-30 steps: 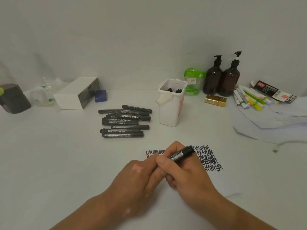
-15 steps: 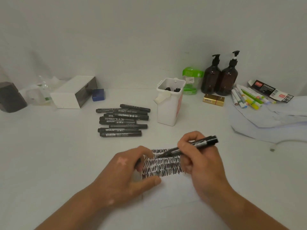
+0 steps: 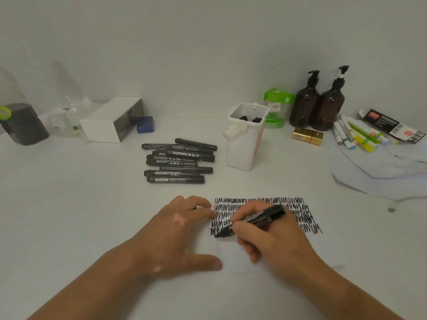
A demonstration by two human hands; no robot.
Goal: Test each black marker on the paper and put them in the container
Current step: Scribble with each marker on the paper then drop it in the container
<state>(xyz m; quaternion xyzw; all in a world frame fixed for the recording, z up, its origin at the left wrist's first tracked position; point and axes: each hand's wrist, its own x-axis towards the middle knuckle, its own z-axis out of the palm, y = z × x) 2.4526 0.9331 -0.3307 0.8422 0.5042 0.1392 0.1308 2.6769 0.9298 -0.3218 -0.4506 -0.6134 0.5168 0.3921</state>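
Note:
My right hand (image 3: 275, 243) grips an uncapped black marker (image 3: 262, 217) like a pen, its tip touching the left part of the white paper (image 3: 238, 260) below rows of black scribbles (image 3: 298, 215). My left hand (image 3: 175, 232) rests on the paper's left edge with the thumb stretched along it. Its fingers curl over a small dark piece, which looks like the marker's cap (image 3: 195, 207). Several capped black markers (image 3: 178, 160) lie in a pile behind my left hand. To the pile's right stands the white container (image 3: 241, 148), with dark marker ends (image 3: 250, 118) showing inside.
Along the back wall stand a white box (image 3: 108, 122), a blue block (image 3: 145, 124), a green-lidded jar (image 3: 277, 107), two brown pump bottles (image 3: 321, 107) and a gold box (image 3: 306, 135). Coloured highlighters (image 3: 355, 135) and loose papers (image 3: 381, 167) lie at the right.
My hands pulled apart and the cap came off. My right hand brought the marker's tip down to the paper's left part; my left hand settled on the paper's edge.

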